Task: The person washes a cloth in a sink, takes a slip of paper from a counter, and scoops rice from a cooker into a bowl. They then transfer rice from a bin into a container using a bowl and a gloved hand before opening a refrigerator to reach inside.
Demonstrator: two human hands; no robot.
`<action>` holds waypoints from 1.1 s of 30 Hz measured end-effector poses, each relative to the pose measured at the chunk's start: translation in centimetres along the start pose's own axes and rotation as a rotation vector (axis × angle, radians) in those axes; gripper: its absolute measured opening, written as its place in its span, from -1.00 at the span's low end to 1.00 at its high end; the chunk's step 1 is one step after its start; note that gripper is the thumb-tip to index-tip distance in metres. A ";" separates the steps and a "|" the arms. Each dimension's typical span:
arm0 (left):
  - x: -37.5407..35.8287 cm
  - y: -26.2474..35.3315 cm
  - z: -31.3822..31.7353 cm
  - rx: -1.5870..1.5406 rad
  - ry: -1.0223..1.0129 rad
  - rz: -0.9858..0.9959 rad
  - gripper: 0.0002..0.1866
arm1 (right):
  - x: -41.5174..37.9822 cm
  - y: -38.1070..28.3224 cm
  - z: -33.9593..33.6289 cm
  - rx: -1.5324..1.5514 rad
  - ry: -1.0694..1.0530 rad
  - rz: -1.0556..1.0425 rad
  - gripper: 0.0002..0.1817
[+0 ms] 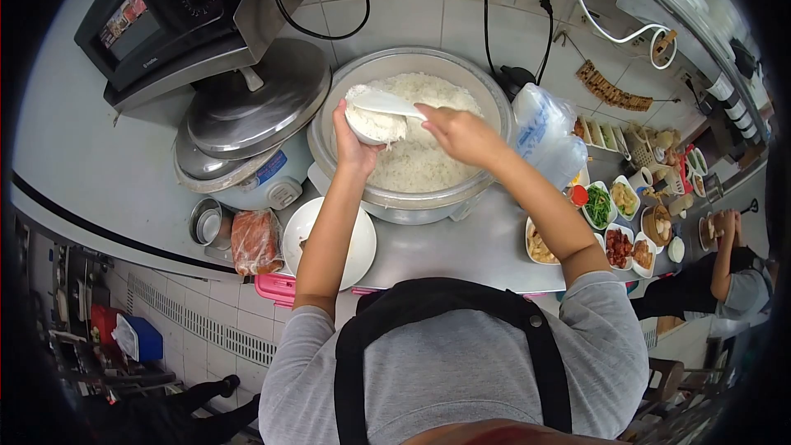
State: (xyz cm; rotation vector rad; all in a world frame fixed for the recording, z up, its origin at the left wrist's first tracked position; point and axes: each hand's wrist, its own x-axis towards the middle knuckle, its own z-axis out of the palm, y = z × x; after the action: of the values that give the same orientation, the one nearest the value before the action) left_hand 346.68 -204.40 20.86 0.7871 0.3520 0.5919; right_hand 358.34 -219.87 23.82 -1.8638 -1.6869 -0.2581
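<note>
Over a large pot (385, 204) of white rice (420, 166), my left hand (354, 147) holds a small bowl (360, 129) heaped with rice. The fingers wrap round its side and underside. My right hand (461, 133) grips the handle of a white rice paddle (383, 103), whose flat blade rests on top of the rice in the bowl. A white plate (350, 251) lies on the counter below my left forearm, partly hidden by it.
Left of the pot are a rice cooker (262, 181), a metal lid (247, 107) and a bagged package (256, 241). Plastic bags (544, 136) stand at its right. Food dishes (599, 204) line the right counter (445, 251). A co-worker (737, 280) is at far right.
</note>
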 end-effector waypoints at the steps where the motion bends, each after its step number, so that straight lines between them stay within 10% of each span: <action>1: 0.1 -0.1 -0.2 -0.003 -0.001 0.005 -0.33 | 0.2 0.6 -0.5 -0.003 0.000 -0.005 -0.69; 8: -0.1 0.3 0.5 0.004 -0.100 -0.107 -0.31 | 1.0 1.0 -1.8 0.088 -0.154 0.269 -0.69; 22: -0.7 0.0 0.0 0.115 -0.088 -0.186 -0.26 | 0.9 2.6 -2.6 -0.235 0.054 -0.293 -0.54; 28: -0.9 -0.3 -0.1 -0.291 -0.175 -0.307 -0.22 | -0.3 2.9 -2.1 -0.254 0.059 -0.663 -0.42; 33: -2.1 -0.1 0.3 -0.177 -0.283 -0.366 -0.21 | -1.0 4.1 0.4 -0.240 0.185 -0.484 -0.34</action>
State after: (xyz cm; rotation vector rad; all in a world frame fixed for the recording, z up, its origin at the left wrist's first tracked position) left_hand 345.26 -205.90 21.19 0.6058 0.1727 0.1609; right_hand 362.01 -220.53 21.78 -1.5030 -2.0212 -0.8340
